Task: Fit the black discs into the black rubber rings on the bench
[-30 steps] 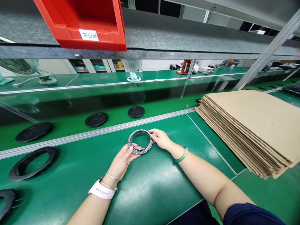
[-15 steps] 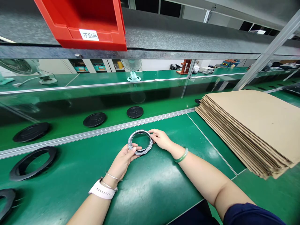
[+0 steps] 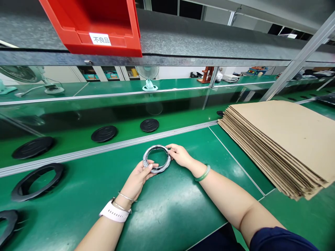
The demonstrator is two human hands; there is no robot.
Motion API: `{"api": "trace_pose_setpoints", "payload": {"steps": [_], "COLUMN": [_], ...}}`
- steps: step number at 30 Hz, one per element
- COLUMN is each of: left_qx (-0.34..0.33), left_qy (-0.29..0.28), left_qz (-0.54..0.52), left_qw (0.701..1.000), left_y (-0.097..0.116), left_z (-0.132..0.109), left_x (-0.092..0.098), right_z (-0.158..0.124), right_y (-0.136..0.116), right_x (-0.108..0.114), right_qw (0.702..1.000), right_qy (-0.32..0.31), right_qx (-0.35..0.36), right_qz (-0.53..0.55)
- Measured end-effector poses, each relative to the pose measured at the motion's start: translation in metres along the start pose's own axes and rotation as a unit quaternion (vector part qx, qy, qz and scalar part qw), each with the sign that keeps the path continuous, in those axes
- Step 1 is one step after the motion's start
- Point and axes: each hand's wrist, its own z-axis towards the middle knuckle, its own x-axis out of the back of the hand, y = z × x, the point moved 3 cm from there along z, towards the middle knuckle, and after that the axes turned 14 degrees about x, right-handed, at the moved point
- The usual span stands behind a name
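Note:
A shiny grey ring with a dark inner edge [image 3: 146,153] is held tilted above the green table [image 3: 167,212]. My left hand [image 3: 140,176] grips its lower left side, thumb on top and fingers reaching under and through the opening. At the ring's right side, my right hand [image 3: 179,154] pinches the rim between thumb and fingers. Two larger black rings lie on the table to the left: one whole black ring [image 3: 19,190], and another black ring [image 3: 12,223] cut off by the picture's edge.
Beyond a metal rail [image 3: 125,141], several black discs [image 3: 104,134] lie on a green belt. A stack of brown cardboard sheets [image 3: 282,129] stands at the right. Overhead, a red bin [image 3: 115,45] with a white label hangs at the shelf edge. Fans stand behind.
The black discs beyond the rail have shifted slightly to the left. Both hands and the grey ring stay practically where they were.

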Motion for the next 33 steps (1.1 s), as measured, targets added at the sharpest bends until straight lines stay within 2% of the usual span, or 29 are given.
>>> {"api": "trace_pose_setpoints", "payload": {"steps": [33], "left_qx": [-0.007], "left_qy": [0.009], "left_qz": [0.005], "left_qw": [1.000], "left_y": [0.0008], "left_z": [-0.0021], "left_x": [-0.0019], "right_z": [-0.0006], "right_y": [0.0005], "right_x": [0.0002], "right_qw": [1.000], "right_qy": [-0.002], "right_qx": [0.005], "right_qz": [-0.011]}}
